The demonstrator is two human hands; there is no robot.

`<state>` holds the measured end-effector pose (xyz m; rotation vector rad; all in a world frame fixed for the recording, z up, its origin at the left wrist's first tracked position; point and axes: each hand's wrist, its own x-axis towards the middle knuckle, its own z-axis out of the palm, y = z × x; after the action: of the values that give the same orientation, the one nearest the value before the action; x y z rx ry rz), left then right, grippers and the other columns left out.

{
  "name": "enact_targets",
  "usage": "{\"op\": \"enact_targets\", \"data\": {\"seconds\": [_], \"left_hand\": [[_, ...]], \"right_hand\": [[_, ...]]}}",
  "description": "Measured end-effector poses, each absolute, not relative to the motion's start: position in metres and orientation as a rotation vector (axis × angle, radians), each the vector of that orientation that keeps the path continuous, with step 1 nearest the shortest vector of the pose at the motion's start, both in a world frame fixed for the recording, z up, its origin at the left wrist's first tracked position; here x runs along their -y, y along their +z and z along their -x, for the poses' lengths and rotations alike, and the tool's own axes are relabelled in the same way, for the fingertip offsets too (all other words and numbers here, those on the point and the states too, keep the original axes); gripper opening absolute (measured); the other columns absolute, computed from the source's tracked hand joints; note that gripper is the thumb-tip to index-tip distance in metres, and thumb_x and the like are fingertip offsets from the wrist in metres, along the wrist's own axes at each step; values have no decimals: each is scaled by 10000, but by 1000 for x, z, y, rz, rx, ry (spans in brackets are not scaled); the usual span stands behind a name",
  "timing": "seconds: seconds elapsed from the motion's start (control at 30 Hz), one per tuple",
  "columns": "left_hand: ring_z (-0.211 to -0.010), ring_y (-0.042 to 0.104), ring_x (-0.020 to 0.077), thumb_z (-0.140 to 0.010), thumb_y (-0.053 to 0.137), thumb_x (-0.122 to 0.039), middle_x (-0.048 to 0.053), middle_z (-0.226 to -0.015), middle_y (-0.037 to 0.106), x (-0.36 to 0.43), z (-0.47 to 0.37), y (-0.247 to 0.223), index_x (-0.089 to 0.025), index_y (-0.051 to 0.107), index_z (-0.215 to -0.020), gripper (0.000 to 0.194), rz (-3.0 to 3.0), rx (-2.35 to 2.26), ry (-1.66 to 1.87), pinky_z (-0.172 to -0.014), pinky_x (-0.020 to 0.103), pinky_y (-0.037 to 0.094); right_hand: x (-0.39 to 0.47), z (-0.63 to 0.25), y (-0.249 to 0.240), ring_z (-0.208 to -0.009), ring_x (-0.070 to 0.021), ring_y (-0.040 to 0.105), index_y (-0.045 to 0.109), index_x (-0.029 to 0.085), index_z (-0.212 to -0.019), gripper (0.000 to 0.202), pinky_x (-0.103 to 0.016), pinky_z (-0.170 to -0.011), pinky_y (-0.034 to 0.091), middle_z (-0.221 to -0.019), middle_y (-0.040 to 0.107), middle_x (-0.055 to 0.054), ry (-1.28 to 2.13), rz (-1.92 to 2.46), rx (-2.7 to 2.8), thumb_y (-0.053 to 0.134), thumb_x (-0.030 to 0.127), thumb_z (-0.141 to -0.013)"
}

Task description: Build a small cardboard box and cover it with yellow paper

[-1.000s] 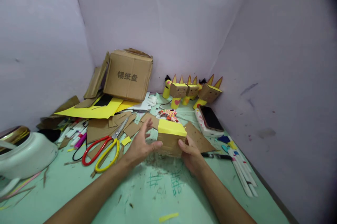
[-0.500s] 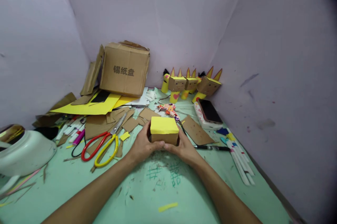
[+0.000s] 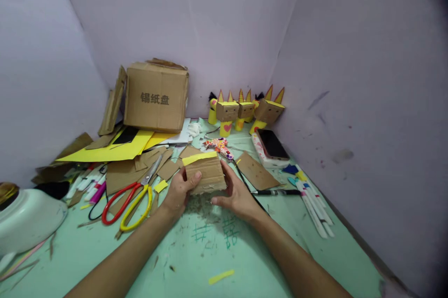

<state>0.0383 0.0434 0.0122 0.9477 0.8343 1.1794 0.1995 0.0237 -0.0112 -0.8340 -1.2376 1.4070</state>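
A small cardboard box [image 3: 207, 174] with yellow paper along its top edge is tilted so that its brown corrugated side shows. My left hand [image 3: 178, 191] grips its left side, thumb pressed on the face. At the right edge, the fingers of my right hand [image 3: 238, 195] rest against the box, while its thumb is held away below; the fingertips are partly hidden behind. Just beyond the box lies a hot glue gun [image 3: 219, 145] with a colourful pattern. Left of my left hand are scissors [image 3: 138, 195] with one red and one yellow handle.
Cardboard scraps [image 3: 121, 172], yellow paper sheets [image 3: 105, 148] and a large carton [image 3: 156, 97] fill the back left. Box-headed yellow figures [image 3: 227, 116] stand at the back wall. A phone [image 3: 273, 144], a black pen [image 3: 278, 192] and white markers [image 3: 315, 211] lie right.
The box has been tipped and turned, so its yellow top has shrunk to a strip and a brown side faces me. My right thumb has come off it. The view has shifted slightly right.
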Motion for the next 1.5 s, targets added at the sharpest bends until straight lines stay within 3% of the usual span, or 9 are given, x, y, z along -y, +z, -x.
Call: {"op": "enact_targets", "data": {"seconds": [0.43,0.53,0.63,0.8,0.97,1.07,1.17,1.37,1.5], "left_hand": [[-1052,582,326,-631,745,-422,144,-1137,628,-43,-36,9,-118,517,-1152,645,-1145,-876,1151,-907,450,459],[-1095,554,335,-606,752,-418,150,-1183,602,-41,-37,15,-135,484,-1212,720,-1321,-985,1140,-930,456,442],[-1219,448,329,-596,755,-387,155,-1321,484,-37,-42,16,-156,362,-1339,872,-1546,-1271,1221,-1017,463,358],[-1269,342,378,-616,715,-417,213,-1343,392,-21,-55,16,-98,259,-1398,959,-1842,-1664,1178,-1035,521,293],[-1273,352,334,-697,623,-293,196,-1380,381,-11,-51,19,-94,210,-1425,860,-1844,-1186,1144,-1055,477,286],[-1158,490,288,-726,567,-253,154,-1289,492,-20,-42,17,-134,241,-1416,773,-1436,-919,1193,-977,435,388],[-1087,534,276,-700,613,-266,149,-1172,568,-36,-34,12,-107,392,-1327,683,-1189,-908,1250,-935,416,421],[-1230,437,332,-526,816,-366,182,-1330,475,-49,-28,5,-140,433,-1318,908,-1164,-825,1032,-1000,412,365],[-1224,450,349,-524,822,-380,186,-1323,498,-48,-29,8,-150,400,-1338,946,-1201,-722,927,-1002,457,360]], "right_hand": [[-22,-197,-8,-1257,-309,426,314,233,-1385,980,-485,-1034,339,-1383,439,-115,1350,848,1266,795,482,-568],[-23,-199,-9,-1296,-306,383,346,233,-1365,917,-481,-1057,313,-1395,436,-113,1300,872,1181,760,525,-600],[-24,-201,-10,-1324,-299,349,325,259,-1378,868,-477,-1040,340,-1429,385,-115,1264,894,1032,708,550,-656],[-23,-195,-12,-1295,-324,381,306,241,-1387,1033,-483,-1021,362,-1432,365,-139,1239,908,1064,798,526,-524],[-23,-196,-8,-1237,-332,447,217,179,-1418,1211,-483,-1046,328,-1353,464,-151,1221,1008,978,862,428,-425],[-23,-205,0,-1245,-324,444,239,195,-1403,1151,-474,-1041,342,-1370,458,-135,1277,1015,831,851,414,-454],[-23,-210,6,-1259,-323,431,332,209,-1355,1030,-471,-1045,342,-1372,468,-118,1324,989,773,840,405,-481],[-23,-209,6,-1278,-319,406,355,217,-1348,992,-483,-1075,295,-1381,465,-103,1347,982,868,840,370,-497],[-23,-208,3,-1288,-328,387,325,203,-1368,1040,-489,-1067,304,-1417,414,-124,1342,974,935,843,386,-485]]}}
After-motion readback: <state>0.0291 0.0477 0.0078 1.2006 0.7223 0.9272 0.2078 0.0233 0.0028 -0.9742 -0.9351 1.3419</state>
